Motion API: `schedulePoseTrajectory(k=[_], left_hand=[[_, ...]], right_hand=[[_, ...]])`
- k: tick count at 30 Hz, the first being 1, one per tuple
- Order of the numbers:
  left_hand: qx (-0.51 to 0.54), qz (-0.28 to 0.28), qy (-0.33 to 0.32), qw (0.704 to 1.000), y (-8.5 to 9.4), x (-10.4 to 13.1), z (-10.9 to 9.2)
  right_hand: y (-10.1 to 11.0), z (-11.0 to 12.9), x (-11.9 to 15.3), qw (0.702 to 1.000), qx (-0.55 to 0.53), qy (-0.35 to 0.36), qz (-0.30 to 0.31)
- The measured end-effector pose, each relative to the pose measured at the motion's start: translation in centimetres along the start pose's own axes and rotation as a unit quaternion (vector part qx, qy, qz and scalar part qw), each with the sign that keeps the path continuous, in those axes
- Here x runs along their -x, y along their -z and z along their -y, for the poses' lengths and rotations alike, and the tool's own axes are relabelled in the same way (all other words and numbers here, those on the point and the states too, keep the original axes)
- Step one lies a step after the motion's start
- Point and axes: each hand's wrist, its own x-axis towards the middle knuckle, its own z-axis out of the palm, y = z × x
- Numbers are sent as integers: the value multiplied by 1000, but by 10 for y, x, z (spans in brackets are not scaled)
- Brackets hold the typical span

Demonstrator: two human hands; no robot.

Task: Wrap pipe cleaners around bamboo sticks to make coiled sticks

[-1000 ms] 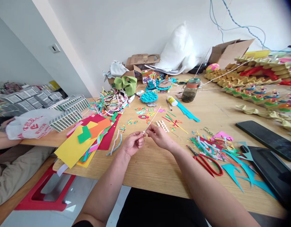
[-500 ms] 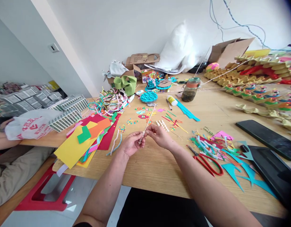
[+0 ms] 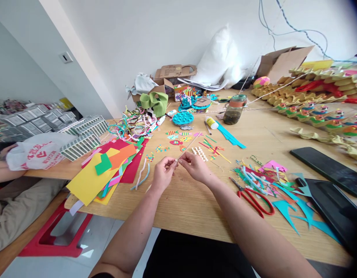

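My left hand is closed, thumb and fingertips pinched on the end of a thin pale strip. Fingertip to fingertip with it, my right hand is also closed at the same end, where a small whitish bit shows. From there the strip slants up and away to the right, over the table. Just beyond my right hand stand several small cream pieces in rows. Colourful paper fish lie farther back, with tiny coloured dots to their left.
Red-handled scissors and paper scraps lie right, near a black phone. Coloured paper sheets are stacked left. A glue bottle and glass jar stand behind. Another person's arm shows at far left.
The strip has swung from steep to a lower slant toward the right. My left hand has turned and shifted slightly up and right; my right hand stays nearly in place.
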Motion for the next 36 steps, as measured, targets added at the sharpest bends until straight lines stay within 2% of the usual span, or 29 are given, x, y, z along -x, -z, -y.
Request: schedulePoseTrajectory(k=[5, 10, 16, 22, 29, 31, 36], left_hand=[[-3, -9, 3, 1000, 0, 1, -1], [10, -2, 11, 1000, 0, 1, -1], [111, 36, 97, 988, -3, 2, -10], [228, 86, 204, 948, 2, 0, -11], [353, 195, 285, 869, 12, -5, -6], [352, 196, 286, 870, 11, -4, -6], [301, 157, 254, 906, 8, -1, -6]], right_hand=[[0, -2, 0, 999, -30, -12, 13], [0, -4, -1, 1000, -10, -17, 12], [-2, -4, 0, 999, 40, 5, -1], [-1, -2, 0, 994, 98, 34, -15], [-2, -1, 1, 983, 164, 81, -32], [-3, -4, 1, 978, 183, 89, -35], [-4, -10, 2, 971, 215, 99, -35]])
